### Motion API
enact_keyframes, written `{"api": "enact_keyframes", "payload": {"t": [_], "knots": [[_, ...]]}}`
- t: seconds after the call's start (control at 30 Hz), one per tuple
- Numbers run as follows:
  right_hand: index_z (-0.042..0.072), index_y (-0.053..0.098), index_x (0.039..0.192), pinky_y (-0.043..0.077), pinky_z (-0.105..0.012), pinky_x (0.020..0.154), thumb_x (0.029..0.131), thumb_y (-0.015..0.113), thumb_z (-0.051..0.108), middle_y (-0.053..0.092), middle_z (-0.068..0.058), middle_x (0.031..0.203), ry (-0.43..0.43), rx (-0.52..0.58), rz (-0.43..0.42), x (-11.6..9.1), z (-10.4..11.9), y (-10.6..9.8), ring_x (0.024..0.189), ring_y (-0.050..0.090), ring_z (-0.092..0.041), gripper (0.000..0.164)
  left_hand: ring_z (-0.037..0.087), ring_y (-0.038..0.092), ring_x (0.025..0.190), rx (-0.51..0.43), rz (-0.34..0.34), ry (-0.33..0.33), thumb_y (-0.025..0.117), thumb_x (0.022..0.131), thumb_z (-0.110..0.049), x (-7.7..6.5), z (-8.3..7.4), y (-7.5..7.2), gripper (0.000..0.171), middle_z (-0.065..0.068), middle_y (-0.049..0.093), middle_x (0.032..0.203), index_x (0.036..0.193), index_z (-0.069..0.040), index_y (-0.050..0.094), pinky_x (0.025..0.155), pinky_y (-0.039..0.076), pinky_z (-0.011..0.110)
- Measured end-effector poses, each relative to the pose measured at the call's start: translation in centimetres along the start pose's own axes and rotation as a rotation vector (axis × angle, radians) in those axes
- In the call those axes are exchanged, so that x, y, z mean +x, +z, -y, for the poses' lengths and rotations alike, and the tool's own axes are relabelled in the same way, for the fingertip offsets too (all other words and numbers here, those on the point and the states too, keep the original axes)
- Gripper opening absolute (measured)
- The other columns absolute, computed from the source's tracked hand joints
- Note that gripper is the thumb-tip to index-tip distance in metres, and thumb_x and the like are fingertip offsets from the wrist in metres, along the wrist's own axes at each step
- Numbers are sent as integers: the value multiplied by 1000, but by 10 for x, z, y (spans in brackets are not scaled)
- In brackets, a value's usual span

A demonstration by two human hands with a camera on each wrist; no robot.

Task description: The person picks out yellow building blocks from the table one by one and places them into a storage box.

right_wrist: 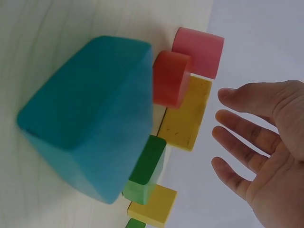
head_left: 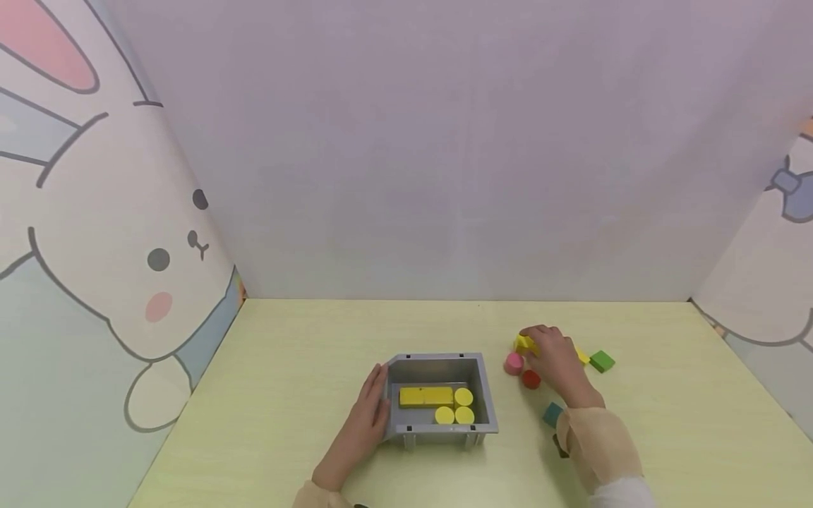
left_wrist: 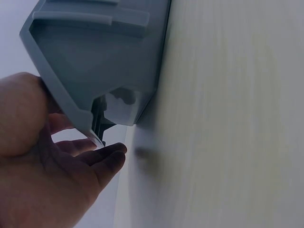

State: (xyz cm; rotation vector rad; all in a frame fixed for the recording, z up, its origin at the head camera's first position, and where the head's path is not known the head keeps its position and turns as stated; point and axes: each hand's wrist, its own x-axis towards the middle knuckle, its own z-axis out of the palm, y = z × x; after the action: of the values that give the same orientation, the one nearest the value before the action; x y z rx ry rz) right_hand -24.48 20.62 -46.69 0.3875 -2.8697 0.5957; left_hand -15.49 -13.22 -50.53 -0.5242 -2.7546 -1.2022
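A grey plastic bin (head_left: 489, 402) stands on the table, holding a long yellow block (head_left: 426, 397) and several yellow round pieces (head_left: 464, 397). My left hand (head_left: 365, 416) rests against its left side; in the left wrist view the fingers (left_wrist: 111, 161) extend beside the bin's rim. Over a yellow rectangular block (right_wrist: 186, 116) hovers my right hand (head_left: 557, 363), fingers spread and apart from it in the right wrist view. Beside that block are a pink cylinder (head_left: 514, 364) and a red cylinder (head_left: 531, 379).
Close to the right wrist camera stands a teal block (right_wrist: 90, 109), seen in the head view near the right sleeve. A green block (head_left: 602, 361) and another yellow block (right_wrist: 154, 205) lie farther right. A dark piece (head_left: 560, 446) is partly hidden by the sleeve.
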Motion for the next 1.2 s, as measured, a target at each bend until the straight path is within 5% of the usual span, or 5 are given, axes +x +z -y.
{"api": "enact_keyframes", "payload": {"t": [0.9, 1.2], "knots": [[-5, 57, 109, 43, -65, 81, 76, 63, -4, 59, -29, 110, 58, -53, 66, 5, -13, 10, 102, 47, -45, 34, 39, 23, 132, 8, -11, 16, 40, 96, -8, 0, 0, -1, 51, 29, 22, 146, 142, 3, 20, 105, 32, 56], [-4, 57, 110, 43, -64, 82, 73, 71, 2, 60, -27, 109, 106, -16, 82, 5, -13, 12, 99, 48, -43, 40, 40, 23, 132, 3, -7, 21, 39, 96, -7, 0, 0, -1, 51, 30, 21, 146, 142, 3, 20, 105, 31, 56]]}}
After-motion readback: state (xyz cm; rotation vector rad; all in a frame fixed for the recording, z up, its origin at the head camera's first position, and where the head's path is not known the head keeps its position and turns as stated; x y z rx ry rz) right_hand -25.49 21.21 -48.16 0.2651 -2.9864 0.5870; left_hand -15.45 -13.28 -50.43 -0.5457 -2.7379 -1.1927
